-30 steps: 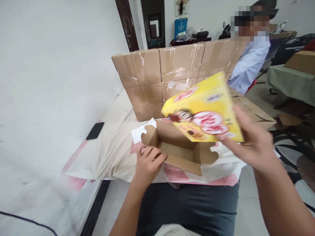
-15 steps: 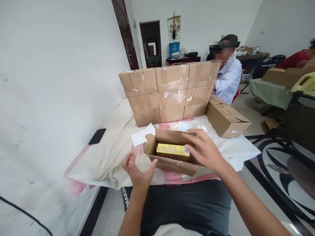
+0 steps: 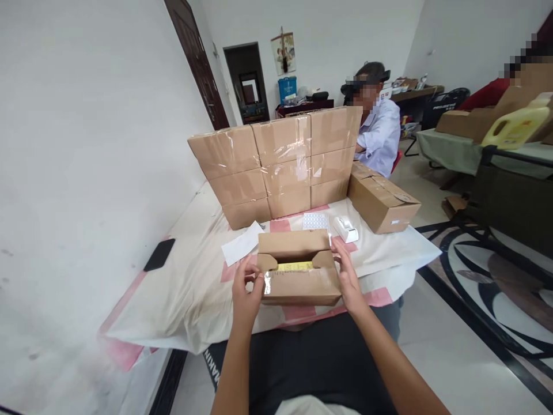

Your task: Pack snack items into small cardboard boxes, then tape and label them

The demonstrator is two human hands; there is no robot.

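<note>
A cardboard carton is positioned between the hands on the cloth-covered table. Its left end is touched by the bent-fingered left hand, its right by the right hand; firm gripping cannot be confirmed. A yellow package is seen inside.

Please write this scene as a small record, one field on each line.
Left hand: at the small carton's left end
Right hand: at its right end
Carton top: side flaps folded inward, a gap remaining
Inside: yellow pack, partly visible
Behind carton: stack of wrapped boxes
Left side: white paper, flat black object
Right side: white device, another carton
</note>
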